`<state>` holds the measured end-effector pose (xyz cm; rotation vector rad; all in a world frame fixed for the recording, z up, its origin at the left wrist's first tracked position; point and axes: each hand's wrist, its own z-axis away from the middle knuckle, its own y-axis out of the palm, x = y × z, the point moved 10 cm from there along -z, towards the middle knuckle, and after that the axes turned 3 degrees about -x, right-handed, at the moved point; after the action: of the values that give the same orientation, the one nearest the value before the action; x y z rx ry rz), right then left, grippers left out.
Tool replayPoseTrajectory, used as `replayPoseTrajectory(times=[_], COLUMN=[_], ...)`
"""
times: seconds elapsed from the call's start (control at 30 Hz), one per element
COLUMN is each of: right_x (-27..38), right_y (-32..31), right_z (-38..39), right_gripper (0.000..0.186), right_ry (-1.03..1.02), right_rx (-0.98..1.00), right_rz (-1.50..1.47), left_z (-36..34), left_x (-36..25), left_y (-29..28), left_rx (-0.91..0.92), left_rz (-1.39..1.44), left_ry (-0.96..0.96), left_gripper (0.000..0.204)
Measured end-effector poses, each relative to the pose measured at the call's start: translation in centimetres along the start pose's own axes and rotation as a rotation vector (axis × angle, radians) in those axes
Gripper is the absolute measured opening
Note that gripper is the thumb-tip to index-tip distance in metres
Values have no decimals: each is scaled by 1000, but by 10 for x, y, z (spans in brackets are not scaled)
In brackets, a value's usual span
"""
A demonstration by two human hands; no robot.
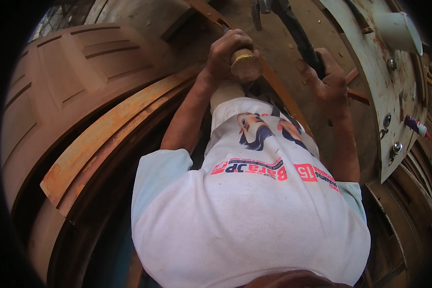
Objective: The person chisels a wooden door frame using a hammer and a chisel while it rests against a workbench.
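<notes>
My left hand [228, 50] is wrapped round a chisel [246, 66] whose wooden butt end, ringed in yellow, points toward me. Its tip, partly hidden by my fingers, is at a notch in a long, narrow orange-brown wooden strip [285, 96]. That strip runs slantwise beneath my left hand and past my body. To the right, my right hand [327, 81] grips the black handle of a claw hammer [296, 31]. The hammer is raised, its dark claw head at the top edge, apart from the chisel.
Panelled wooden doors [57, 86] lean at the left, with curved-looking boards [105, 132] beside them. On the right, a stained pale work surface [369, 53] bears a white container [398, 32], a purple-and-white tube [416, 126] and metal door knobs [397, 147]. Wood chips dot the floor.
</notes>
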<state>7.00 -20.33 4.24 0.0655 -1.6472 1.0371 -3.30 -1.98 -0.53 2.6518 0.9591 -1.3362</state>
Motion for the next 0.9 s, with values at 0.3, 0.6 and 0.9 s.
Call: replayPoseTrajectory(times=[0.3, 0.6, 0.9], right_x=[-14, -40, -37], right_y=[69, 77, 101], right_z=[32, 71, 102], right_gripper=[50, 48, 47], right_ry=[284, 472, 535], right_rx=[180, 52, -74], right_rz=[-381, -306, -267], left_z=[25, 84, 113], left_x=[-6, 50, 92], left_y=[54, -6, 52], left_rx=[318, -157, -101], left_rz=[-164, 126, 722], left_ry=[31, -701, -1168], left_gripper=[37, 49, 31])
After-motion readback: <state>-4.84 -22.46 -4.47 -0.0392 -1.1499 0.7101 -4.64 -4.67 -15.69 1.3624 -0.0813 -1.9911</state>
